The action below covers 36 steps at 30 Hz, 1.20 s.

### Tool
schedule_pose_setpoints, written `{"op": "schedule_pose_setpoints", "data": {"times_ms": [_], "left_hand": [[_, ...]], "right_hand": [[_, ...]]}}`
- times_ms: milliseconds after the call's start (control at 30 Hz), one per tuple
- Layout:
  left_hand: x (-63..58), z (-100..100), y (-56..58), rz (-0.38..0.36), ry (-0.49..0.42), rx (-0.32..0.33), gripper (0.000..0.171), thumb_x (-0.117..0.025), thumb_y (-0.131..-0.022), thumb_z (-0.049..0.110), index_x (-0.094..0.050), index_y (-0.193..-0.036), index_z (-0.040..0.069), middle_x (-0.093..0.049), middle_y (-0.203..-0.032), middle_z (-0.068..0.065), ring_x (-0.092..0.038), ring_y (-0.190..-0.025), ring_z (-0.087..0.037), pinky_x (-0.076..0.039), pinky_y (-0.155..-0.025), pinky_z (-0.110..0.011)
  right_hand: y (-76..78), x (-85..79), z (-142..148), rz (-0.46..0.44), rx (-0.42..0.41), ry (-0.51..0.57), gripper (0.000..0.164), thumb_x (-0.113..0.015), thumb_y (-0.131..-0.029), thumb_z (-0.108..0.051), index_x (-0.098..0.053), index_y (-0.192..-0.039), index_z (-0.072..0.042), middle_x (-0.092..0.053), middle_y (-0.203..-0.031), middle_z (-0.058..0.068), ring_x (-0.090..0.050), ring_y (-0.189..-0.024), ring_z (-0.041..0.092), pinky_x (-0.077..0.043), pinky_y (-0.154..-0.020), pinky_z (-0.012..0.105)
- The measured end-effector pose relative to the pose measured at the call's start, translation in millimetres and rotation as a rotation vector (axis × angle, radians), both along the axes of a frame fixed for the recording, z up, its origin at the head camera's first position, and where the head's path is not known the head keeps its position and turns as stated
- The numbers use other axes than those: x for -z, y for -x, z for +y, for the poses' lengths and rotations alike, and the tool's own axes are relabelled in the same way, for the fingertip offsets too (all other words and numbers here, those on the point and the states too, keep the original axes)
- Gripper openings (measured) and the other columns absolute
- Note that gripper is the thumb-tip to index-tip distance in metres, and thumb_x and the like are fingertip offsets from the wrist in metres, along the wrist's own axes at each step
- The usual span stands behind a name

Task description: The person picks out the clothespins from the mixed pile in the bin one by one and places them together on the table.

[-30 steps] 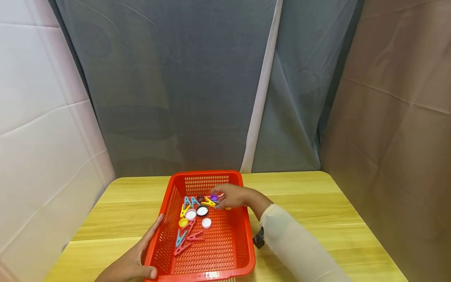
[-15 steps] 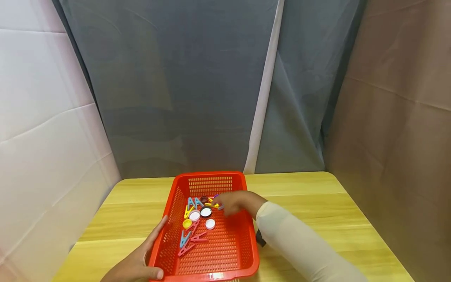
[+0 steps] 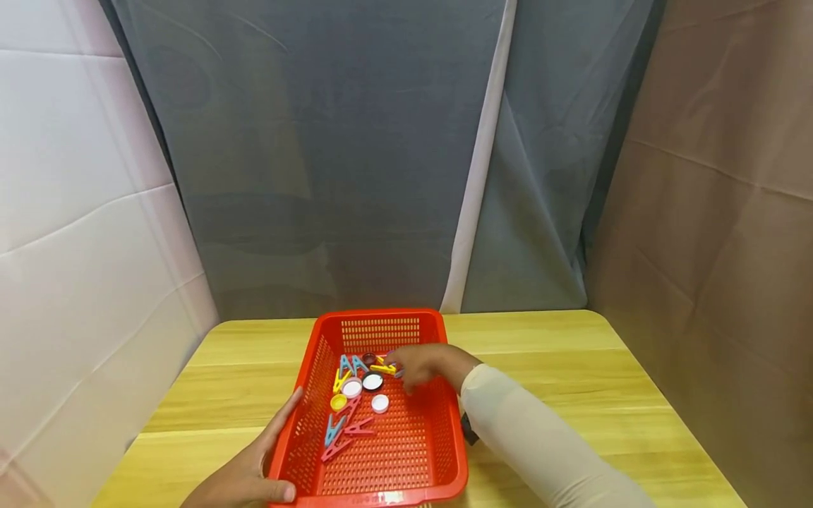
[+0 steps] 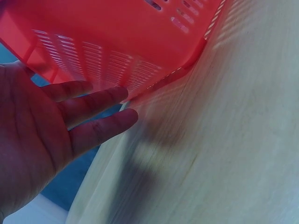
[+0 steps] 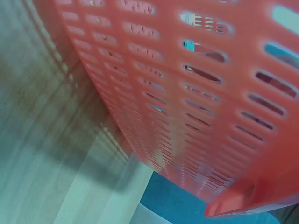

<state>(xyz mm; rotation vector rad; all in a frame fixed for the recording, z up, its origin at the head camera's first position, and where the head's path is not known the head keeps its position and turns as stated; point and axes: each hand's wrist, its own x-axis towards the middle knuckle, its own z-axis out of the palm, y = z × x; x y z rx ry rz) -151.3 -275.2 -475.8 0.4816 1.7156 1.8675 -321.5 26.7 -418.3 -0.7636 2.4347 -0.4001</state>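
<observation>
A red plastic basket [image 3: 381, 480] stands on the wooden table, with clothespins and round lids on its bottom. My left hand [image 3: 244, 469] rests at its near left corner, thumb on the rim and index finger along the left side. In the left wrist view its other fingers [image 4: 100, 133] lie straight beside the slotted wall. My right hand [image 3: 422, 367] reaches over the right wall, its index finger right at a yellow clothespin [image 3: 384, 367]; I cannot tell whether it grips anything. A black-rimmed white lid [image 3: 372, 382] and a brown lid [image 3: 369, 358] lie to its left.
Blue clothespins [image 3: 333, 429], pink clothespins [image 3: 359, 427], a yellow lid [image 3: 339, 402] and a white lid [image 3: 380, 403] lie in the basket's left half and middle. Table [image 3: 540, 367] surrounds it. A grey curtain [image 3: 356, 176] hangs behind; cloth walls flank both sides.
My right hand has shifted slightly toward the near side of the basket, now covering most of the purple lid. The view has moved a little; my left hand stays at the corner.
</observation>
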Motion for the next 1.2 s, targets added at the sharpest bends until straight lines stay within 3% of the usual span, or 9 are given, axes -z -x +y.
{"op": "schedule_pose_setpoints", "data": {"times_ms": [200,533,767,967,1200], "left_hand": [[1.1,-0.8,0.5,-0.008,-0.014,0.002,0.110,-0.067,-0.092,0.013,0.018,-0.152,0.050,0.012,-0.161,-0.025,-0.047,-0.132,-0.042,-0.052,-0.099,-0.054],[4.1,0.7,5.1,0.029,0.001,0.008,0.112,-0.067,-0.091,0.009,0.018,-0.152,0.049,0.010,-0.160,-0.027,-0.049,-0.130,-0.044,-0.053,-0.097,-0.054],[-0.1,1.9,5.3,0.047,0.033,0.004,0.111,-0.067,-0.091,0.014,0.018,-0.153,0.047,0.011,-0.160,-0.029,-0.050,-0.130,-0.041,-0.054,-0.095,-0.053],[-2.4,3.8,6.4,0.044,0.027,0.026,0.109,-0.067,-0.093,0.016,0.018,-0.152,0.048,0.012,-0.160,-0.029,-0.048,-0.131,-0.041,-0.053,-0.097,-0.055],[-0.6,4.5,8.7,0.054,0.021,0.035,0.107,-0.066,-0.093,0.016,0.017,-0.152,0.049,0.012,-0.160,-0.029,-0.048,-0.131,-0.042,-0.053,-0.097,-0.055]], "right_hand": [[1.3,1.3,-0.8,-0.014,0.027,0.011,0.071,-0.077,-0.079,-0.003,-0.050,-0.144,-0.017,-0.056,-0.140,0.005,-0.057,-0.121,0.020,-0.049,-0.107,0.043],[6.7,6.8,2.6,0.000,0.014,0.011,0.073,-0.076,-0.078,0.000,-0.049,-0.144,-0.013,-0.059,-0.132,0.006,-0.055,-0.112,0.017,-0.048,-0.106,0.038],[4.9,0.0,3.3,0.026,0.024,0.013,0.068,-0.078,-0.078,-0.002,-0.052,-0.140,-0.011,-0.062,-0.128,0.009,-0.059,-0.107,0.018,-0.052,-0.101,0.037],[5.4,-11.0,6.8,0.043,0.059,0.108,0.053,-0.080,-0.076,-0.003,-0.061,-0.125,-0.008,-0.066,-0.118,0.010,-0.059,-0.094,0.017,-0.057,-0.087,0.032],[7.9,-20.9,16.7,0.015,0.077,0.253,0.057,-0.081,-0.075,0.000,-0.062,-0.129,-0.005,-0.067,-0.120,0.015,-0.061,-0.092,0.017,-0.058,-0.084,0.032]]}}
